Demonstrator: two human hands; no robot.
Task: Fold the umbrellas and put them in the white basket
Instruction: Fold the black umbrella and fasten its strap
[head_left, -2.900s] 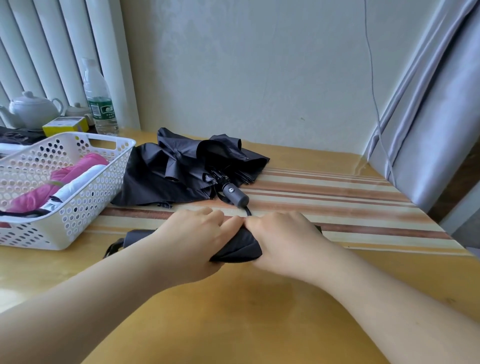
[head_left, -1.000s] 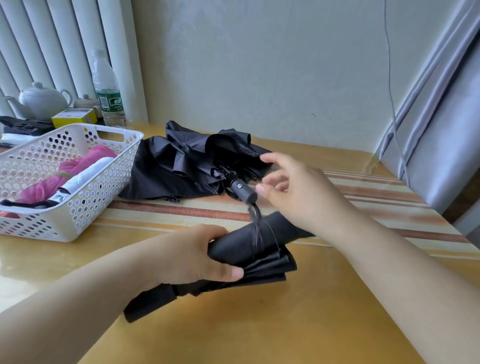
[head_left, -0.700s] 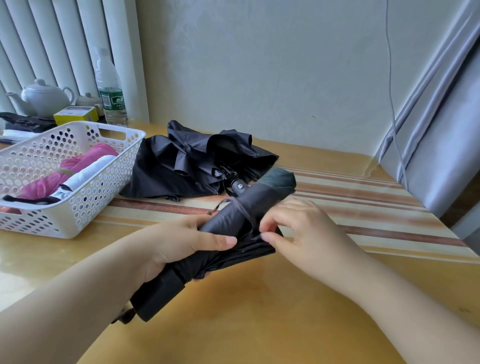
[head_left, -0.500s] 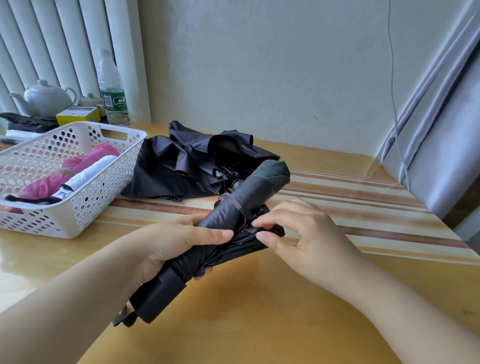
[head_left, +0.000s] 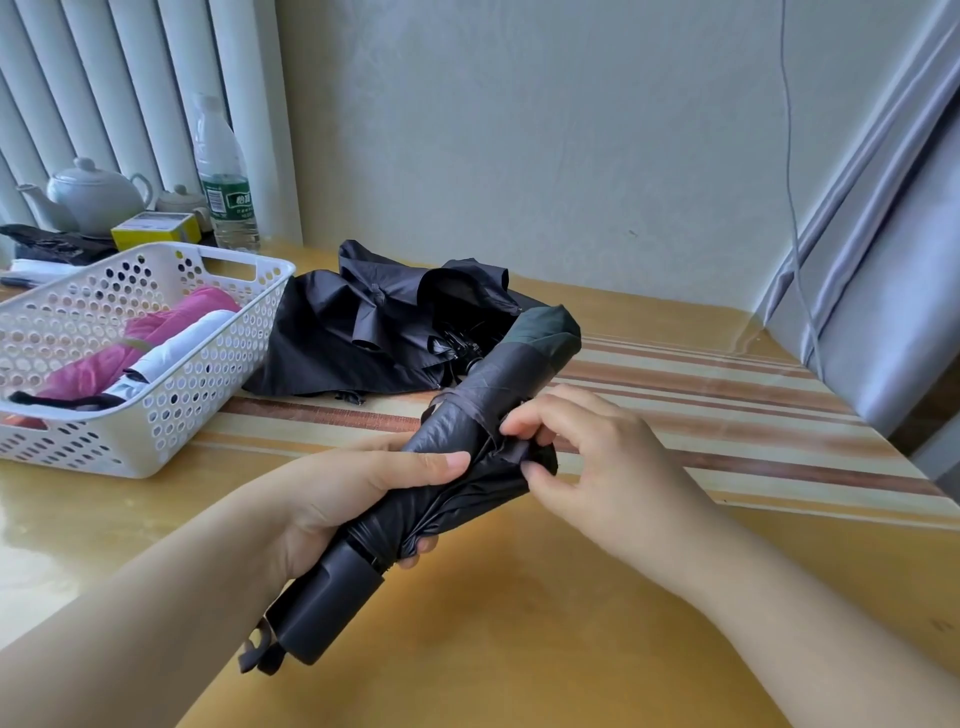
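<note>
Item: rolled black fabric folding umbrella (head_left: 467, 457), held above the wooden table (head_left: 519, 649). Our left hand (head_left: 353, 499) is clamped around it, keeping the roll tight; our right hand (head_left: 587, 457) pinches its strap to fasten it. White perforated plastic basket (head_left: 171, 415) waits left.
</note>
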